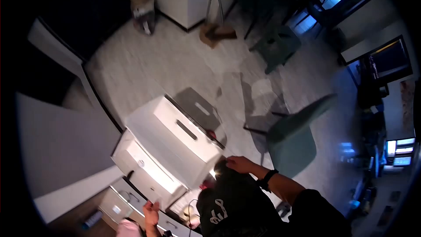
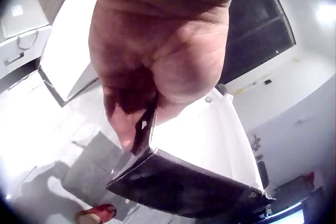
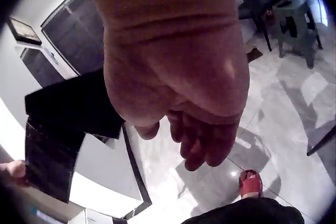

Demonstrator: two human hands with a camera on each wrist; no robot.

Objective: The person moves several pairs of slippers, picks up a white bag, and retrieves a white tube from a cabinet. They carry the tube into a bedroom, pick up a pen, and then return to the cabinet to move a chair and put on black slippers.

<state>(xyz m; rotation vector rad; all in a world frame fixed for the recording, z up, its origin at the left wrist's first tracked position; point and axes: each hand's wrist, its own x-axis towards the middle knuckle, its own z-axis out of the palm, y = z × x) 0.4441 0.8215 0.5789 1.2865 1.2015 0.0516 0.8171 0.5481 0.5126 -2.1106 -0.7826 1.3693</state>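
A large cardboard box (image 1: 144,127), white inside with dark outer faces, stands tilted in front of me in the head view; a handle slot shows in its far wall. My left hand (image 1: 151,213) is at the near edge of the box. In the left wrist view, that hand (image 2: 157,61) grips the box wall (image 2: 199,140), thumb on the white side and fingers on the dark side. My right hand (image 1: 239,164) hangs beside the box's right corner. Its fingers (image 3: 218,148) are loosely bent and hold nothing in the right wrist view, with a dark box flap (image 3: 73,103) to their left.
A green chair (image 1: 291,145) stands on the right, a green stool (image 1: 276,46) farther back. Drawers (image 1: 131,197) line the lower left. Red slippers show, one (image 3: 251,183) by the right hand. A brown item (image 1: 215,34) lies on the tiled floor (image 1: 144,70) near the white wall.
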